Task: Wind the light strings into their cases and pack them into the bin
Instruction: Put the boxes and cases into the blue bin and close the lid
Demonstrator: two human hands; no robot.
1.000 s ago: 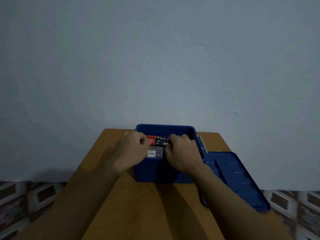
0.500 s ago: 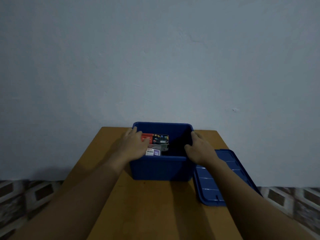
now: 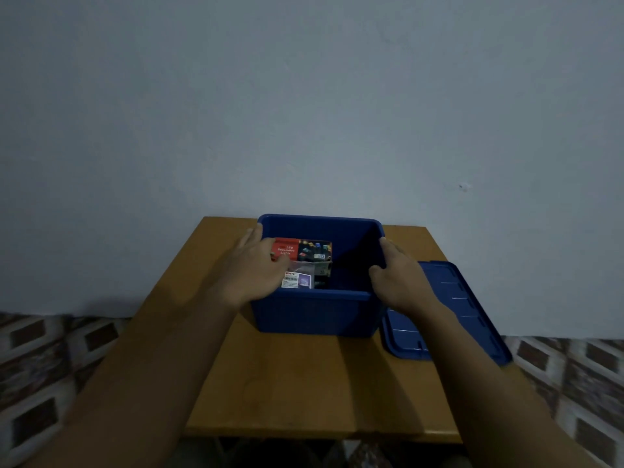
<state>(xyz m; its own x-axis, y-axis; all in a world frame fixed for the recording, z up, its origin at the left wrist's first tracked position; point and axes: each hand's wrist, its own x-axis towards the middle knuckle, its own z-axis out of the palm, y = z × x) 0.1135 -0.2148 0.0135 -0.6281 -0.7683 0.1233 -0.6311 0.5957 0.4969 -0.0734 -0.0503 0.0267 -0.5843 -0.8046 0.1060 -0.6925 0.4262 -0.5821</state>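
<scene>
the tiled floor [image 3: 40, 366] shows left of the blue bin [image 3: 314, 312] and below the level of the table it stands on. the left hand [image 3: 251, 268] lies over the bin's left rim: its fingers run fairly straight along the outside of that wall toward the bin's far side, and its thumb sits inside, so the wall is held between thumb and fingers. the thumb is just beside the packed things; whether it touches them cannot be told. inside the bin, against its left half, a red and black case [image 3: 304, 249] printed "led decorative lights" lies toward the far wall. a clear packet [image 3: 299, 280] with a white barcode label lies just nearer the bin's front wall, touching or overlapping the case. the right half of the bin's inside is in dark shadow. the right hand [image 3: 395, 275] clasps the bin's right wall, thumb inside and fingers down the outside. just right of the bin the blue lid [image 3: 469, 298] lies flat, partly past the edge of the wooden table [image 3: 304, 383] that carries the bin. behind the bin rises a plain grey wall [image 3: 304, 113].
</scene>
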